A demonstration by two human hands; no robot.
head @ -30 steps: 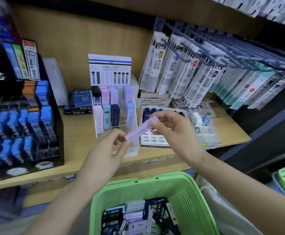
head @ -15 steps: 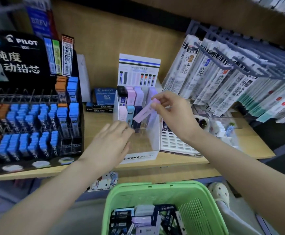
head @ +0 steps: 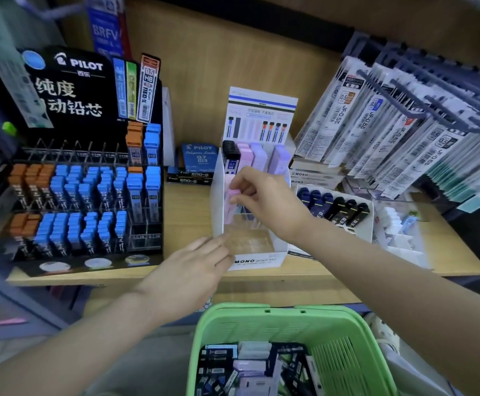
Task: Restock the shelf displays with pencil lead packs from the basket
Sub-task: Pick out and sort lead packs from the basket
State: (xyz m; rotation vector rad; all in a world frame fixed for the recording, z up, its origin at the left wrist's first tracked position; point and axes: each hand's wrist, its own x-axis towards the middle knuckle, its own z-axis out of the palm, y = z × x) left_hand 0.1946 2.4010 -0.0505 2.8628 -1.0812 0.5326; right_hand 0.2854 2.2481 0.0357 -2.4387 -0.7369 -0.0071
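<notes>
Sitting nearest, the green slotted plastic basket (head: 261,312) holds jumbled black and lilac lead packs, too many to count. The left hand (head: 187,275) lies flat, fingers spread, at the white cardboard MONO display (head: 257,260) front. The right hand (head: 267,198) grip pinches one slim pink lead pack (head: 230,201) upright in the display's left side. Four packs stand behind.

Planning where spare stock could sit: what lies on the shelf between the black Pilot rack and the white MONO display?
Head view: a blue Pilot box at the back, black ENO-G boxes before it, then bare wooden shelf toward the front.
</notes>
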